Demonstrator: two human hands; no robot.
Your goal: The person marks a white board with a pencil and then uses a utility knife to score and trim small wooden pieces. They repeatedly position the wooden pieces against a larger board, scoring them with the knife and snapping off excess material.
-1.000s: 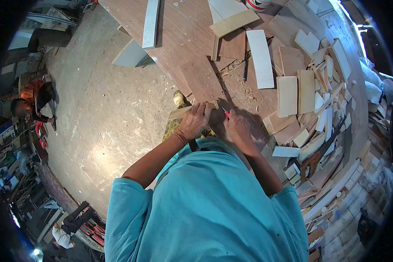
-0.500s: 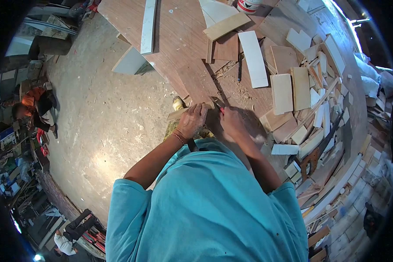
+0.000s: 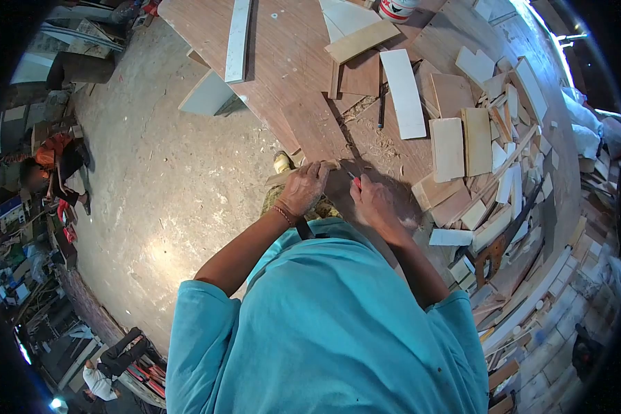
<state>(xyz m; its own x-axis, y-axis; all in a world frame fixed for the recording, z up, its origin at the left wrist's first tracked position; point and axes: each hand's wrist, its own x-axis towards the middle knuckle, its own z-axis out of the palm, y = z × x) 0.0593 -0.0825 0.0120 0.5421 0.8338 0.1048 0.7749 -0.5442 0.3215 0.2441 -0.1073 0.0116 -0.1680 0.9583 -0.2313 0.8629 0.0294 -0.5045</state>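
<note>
My left hand (image 3: pixel 303 190) is closed around a short strip of wood (image 3: pixel 277 179) at the near edge of the workbench (image 3: pixel 290 62). One end of the strip sticks out to the left of the hand, and the other shows just past the fingertips. My right hand (image 3: pixel 377 201) grips a red-handled knife (image 3: pixel 356 181). Its thin blade points up and left, close to the right end of the strip; whether it touches cannot be made out. Wood shavings (image 3: pixel 379 145) lie on the bench beyond the knife.
Offcuts (image 3: pixel 448 148) are heaped on the right, with a handsaw (image 3: pixel 491 257) among them. A long white board (image 3: pixel 403 93), a dark pencil-like stick (image 3: pixel 381 107) and a white tub (image 3: pixel 397 8) are on the bench. Two people (image 3: pixel 55 165) are off to the left, away from the bench.
My right hand has drawn the knife slightly right and back from the wood's end. My left hand keeps its hold in nearly the same place.
</note>
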